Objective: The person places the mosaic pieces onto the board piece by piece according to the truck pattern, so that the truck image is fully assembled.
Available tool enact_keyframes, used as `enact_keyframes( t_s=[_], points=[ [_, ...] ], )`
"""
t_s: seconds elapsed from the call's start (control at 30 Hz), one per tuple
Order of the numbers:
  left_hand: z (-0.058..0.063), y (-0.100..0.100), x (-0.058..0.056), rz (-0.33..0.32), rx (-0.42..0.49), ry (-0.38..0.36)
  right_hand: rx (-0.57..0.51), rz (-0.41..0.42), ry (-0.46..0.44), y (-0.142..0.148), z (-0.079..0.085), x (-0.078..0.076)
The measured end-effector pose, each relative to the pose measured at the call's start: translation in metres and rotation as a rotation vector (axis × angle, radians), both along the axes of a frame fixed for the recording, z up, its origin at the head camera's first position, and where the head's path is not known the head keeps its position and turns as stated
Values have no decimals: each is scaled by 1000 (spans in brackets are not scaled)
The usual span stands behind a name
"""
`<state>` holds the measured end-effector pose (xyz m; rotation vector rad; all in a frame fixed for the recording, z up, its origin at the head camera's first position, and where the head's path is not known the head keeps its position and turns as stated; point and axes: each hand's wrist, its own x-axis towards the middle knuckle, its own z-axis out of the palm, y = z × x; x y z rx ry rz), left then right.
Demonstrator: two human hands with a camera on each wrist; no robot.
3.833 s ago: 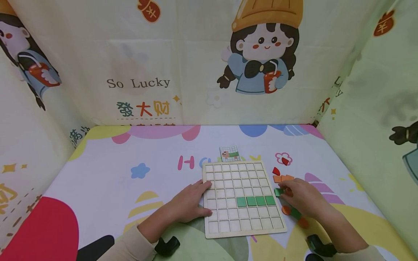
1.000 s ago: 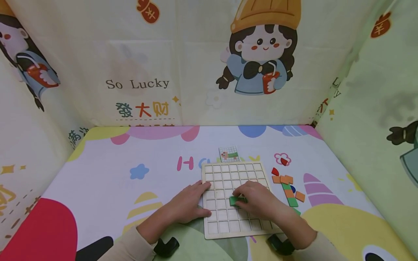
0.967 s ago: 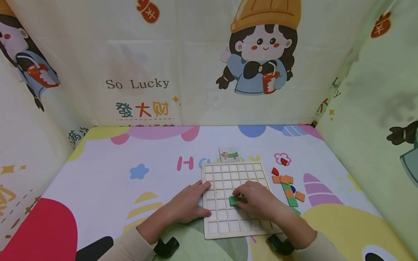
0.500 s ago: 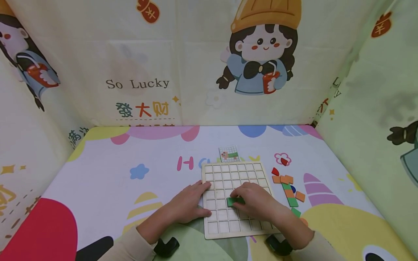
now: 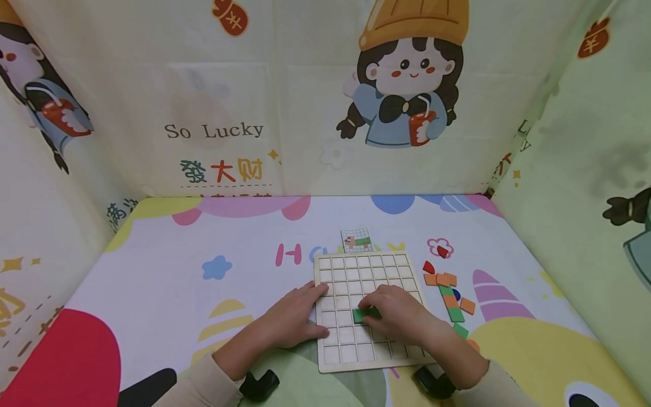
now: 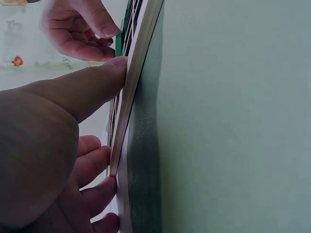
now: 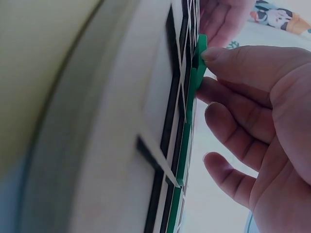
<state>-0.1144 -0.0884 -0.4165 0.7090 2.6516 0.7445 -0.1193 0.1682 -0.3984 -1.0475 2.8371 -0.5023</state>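
My right hand point(image 5: 399, 314) is over the middle of a wooden grid board point(image 5: 333, 355), pinching a green square tile point(image 5: 358, 315) between thumb and fingers. The right wrist view has this tile point(image 7: 201, 60) tilted at the grid, with the thumb tip on its face. More green tiles point(image 7: 184, 155) lie in the cells beside it; in the head view the hand covers them. At the board's left edge, my left hand point(image 5: 285, 316) touches the frame with spread fingers and thumb. Its thumb point(image 6: 104, 77) presses the rim in the left wrist view.
Right of the board lie orange squares point(image 5: 446, 279), green squares point(image 5: 456, 314), red quarter-round pieces point(image 5: 429, 267) and a partly hidden blue piece point(image 5: 456, 294). A small picture card point(image 5: 357, 240) sits just behind the board. Printed cloth walls point(image 5: 305, 102) enclose the table.
My right hand has come from the loose pieces onto the board with a green tile, then shifted slightly left and tilted the tile down. The left hand has stayed on the board's edge.
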Motion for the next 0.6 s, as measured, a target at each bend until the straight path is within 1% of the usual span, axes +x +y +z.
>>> enact_keyframes(
  t_s=[0.4,0.6],
  points=[
    [-2,0,-1,-7,-2,9,9,-3,-5,-2,2,0],
    [-1,0,-1,-5,-1,3,8,4,8,-2,3,0]
  ],
)
